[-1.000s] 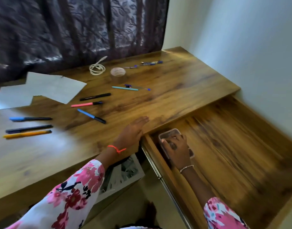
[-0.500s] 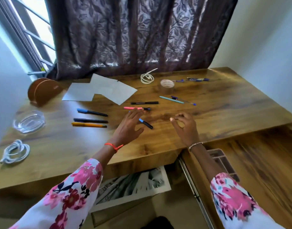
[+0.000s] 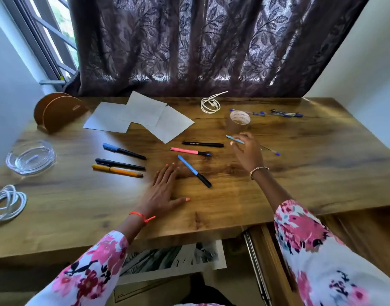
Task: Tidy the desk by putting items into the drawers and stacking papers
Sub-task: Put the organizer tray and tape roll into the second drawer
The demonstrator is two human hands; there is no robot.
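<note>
My left hand (image 3: 165, 191) lies flat and open on the wooden desk (image 3: 311, 173), its fingertips beside a blue-capped marker (image 3: 194, 171). My right hand (image 3: 248, 152) reaches over the desk and pinches a light blue pen (image 3: 233, 139) that lies just in front of the brown tape roll (image 3: 238, 120). A thin pen with a blue cap (image 3: 274, 152) sticks out from behind that hand. A pink marker (image 3: 189, 151) and a black marker (image 3: 202, 144) lie between my hands. Three loose papers (image 3: 143, 115) overlap at the back. The open drawer (image 3: 266, 261) shows at the lower right.
Three more markers (image 3: 119, 164) lie left of centre. A white cable (image 3: 209, 104) and blue pens (image 3: 286, 113) sit at the back. A glass dish (image 3: 30, 156), a coiled cable (image 3: 6, 202) and a wooden holder (image 3: 57, 109) stand at the left. A printed picture (image 3: 174, 259) lies under the desk.
My right hand has come out of the drawer, leaving the clear box there, and moved across the desk to the light blue pen. My left hand slid from the desk edge onto the top.
</note>
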